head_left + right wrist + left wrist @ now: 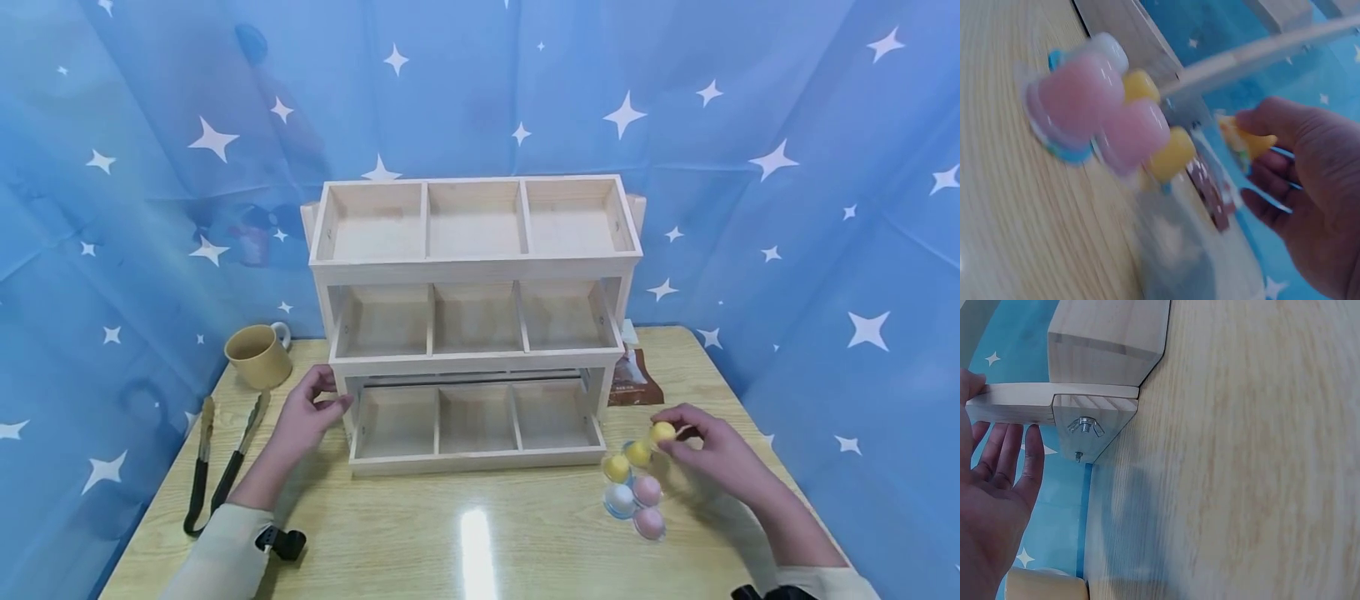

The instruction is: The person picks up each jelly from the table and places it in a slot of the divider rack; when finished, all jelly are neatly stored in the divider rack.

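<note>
A three-tier wooden rack (476, 272) with divided trays stands at the middle back of the table. My left hand (306, 419) holds its left side upright; in the left wrist view the thumb lies over the wooden bar (1016, 403) and the fingers are beneath it, near a wing nut (1085, 427). Between thumb and fingers my right hand (716, 457) pinches a yellow jelly cup (1255, 140), right above the others. Below it on the table cluster two yellow jelly cups (617, 468), two pink ones (649, 523) and a white one (619, 498).
At the left stand a tan mug (258, 358) and black-handled tongs (198, 479). A brown packet (637, 383) lies beside the rack's right side. A blue star-patterned curtain (465, 92) hangs behind and along both sides of the table (405, 533).
</note>
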{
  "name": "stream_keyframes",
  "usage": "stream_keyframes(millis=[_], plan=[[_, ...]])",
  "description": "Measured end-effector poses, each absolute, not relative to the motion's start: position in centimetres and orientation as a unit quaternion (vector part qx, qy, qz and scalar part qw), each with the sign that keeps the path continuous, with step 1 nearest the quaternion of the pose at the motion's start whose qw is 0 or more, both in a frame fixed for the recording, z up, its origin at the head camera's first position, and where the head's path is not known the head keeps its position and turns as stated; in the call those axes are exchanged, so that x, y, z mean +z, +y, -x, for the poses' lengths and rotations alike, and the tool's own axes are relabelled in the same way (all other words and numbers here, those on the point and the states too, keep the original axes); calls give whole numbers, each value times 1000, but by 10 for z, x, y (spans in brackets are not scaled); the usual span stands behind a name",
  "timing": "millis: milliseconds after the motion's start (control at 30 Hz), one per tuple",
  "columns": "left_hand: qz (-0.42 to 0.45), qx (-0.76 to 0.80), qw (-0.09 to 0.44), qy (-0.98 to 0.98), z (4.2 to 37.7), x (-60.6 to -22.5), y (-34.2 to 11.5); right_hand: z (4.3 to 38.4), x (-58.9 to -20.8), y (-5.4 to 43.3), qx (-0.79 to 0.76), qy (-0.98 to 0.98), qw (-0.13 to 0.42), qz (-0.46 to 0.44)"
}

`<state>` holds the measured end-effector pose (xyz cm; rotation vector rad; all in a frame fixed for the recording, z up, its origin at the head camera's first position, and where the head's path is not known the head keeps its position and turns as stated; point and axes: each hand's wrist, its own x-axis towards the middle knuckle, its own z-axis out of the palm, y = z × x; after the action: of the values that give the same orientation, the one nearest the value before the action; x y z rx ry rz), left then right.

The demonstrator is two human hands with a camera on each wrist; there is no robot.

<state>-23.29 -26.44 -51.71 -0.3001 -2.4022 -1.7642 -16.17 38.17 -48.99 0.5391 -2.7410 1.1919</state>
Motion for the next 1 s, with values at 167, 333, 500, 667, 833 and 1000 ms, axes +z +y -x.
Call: stream_keyframes(millis=[167,333,500,667,833,1000], plan=[[103,-588,79,-798,233,-516,-265,171,-485,355,401,-889,107,-196],[107,-588,78,-798,233,-516,-265,175,-478,331,419,-877,108,-208],[107,-588,75,-798,233,-518,-266,178,-473,307,425,-872,95,-224],[108,-582,78,-802,232,-516,-267,185,-474,281,417,-870,96,-245],[113,-577,80,-805,232,-516,-268,193,-478,256,439,-853,81,-270],[116,-575,80,-806,236,-519,-269,197,-477,233,453,-845,58,-279]])
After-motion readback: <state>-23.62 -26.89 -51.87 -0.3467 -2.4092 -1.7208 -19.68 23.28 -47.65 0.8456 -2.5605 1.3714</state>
